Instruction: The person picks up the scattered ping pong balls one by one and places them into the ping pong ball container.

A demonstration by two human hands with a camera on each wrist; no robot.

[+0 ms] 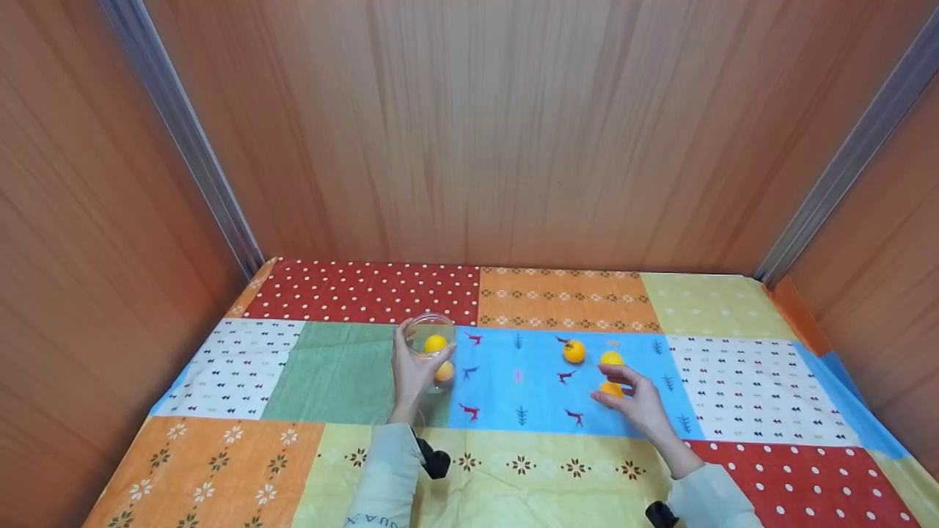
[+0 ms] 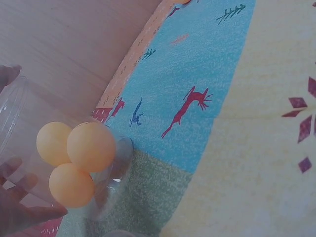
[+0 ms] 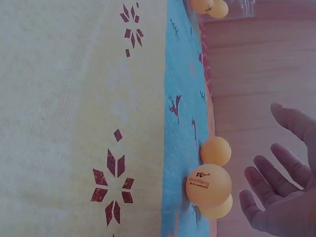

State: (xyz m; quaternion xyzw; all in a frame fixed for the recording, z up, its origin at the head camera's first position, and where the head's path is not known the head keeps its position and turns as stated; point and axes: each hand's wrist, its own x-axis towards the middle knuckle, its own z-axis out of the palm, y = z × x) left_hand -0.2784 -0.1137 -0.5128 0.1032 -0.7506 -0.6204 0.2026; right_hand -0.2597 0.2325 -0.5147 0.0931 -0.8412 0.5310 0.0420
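My left hand [image 1: 414,374] grips a clear plastic cup [image 1: 431,317] around its side, over the border of the green and blue patches. Inside the cup, the left wrist view shows three orange table tennis balls [image 2: 91,147] bunched together. On the blue patch to the right lie three more: a far-left ball [image 1: 574,352], a far-right ball [image 1: 611,358] and a near ball [image 1: 610,390]. Beside the near ball is my right hand [image 1: 637,400], its fingers spread. A gap separates these fingers from the printed ball [image 3: 208,185] in the right wrist view.
A patchwork cloth [image 1: 367,381] covers the table. Wood-grain panels [image 1: 513,147] rise at the back and both sides, with metal posts [image 1: 198,147] at the corners. A faint clear round edge [image 1: 419,419] shows beside my left forearm, partly hidden.
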